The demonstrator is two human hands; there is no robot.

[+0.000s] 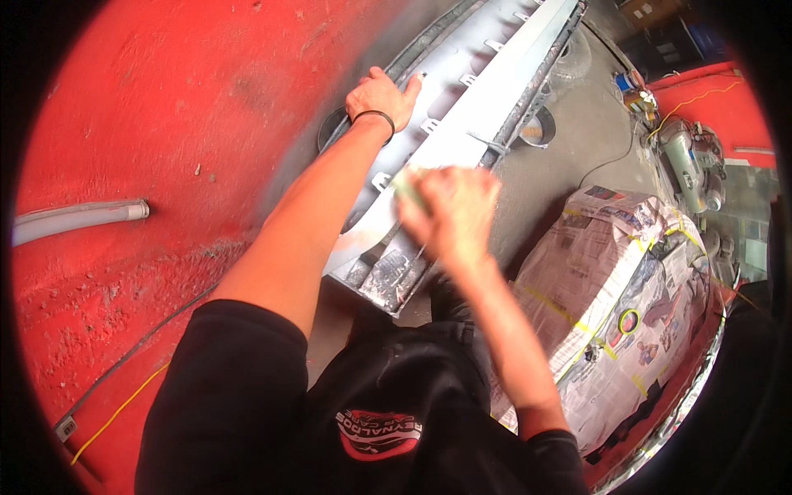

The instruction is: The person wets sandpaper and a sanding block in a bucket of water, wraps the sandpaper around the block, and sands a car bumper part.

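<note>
A long white-coated car panel (487,99) with small clips along its inner side stretches from near my body to the far top. It rests on a worn, paint-spattered stand (396,276). My left hand (384,97) lies on the panel's far left side with the thumb stretched out, a dark band round the wrist. Nearer to me, my right hand (452,210) is smeared by motion. Its fingers close round a small pale green sanding pad (404,186), pressed against the panel's white face. Most of the pad is hidden by the fingers.
A red wall (165,107) runs close along the left, with a white tube (82,221) fixed to it. At right stands a large newspaper-masked object (602,289) with a yellow tape roll (629,322) on it. A silver compressor (689,165) and a round tin (538,128) are farther off.
</note>
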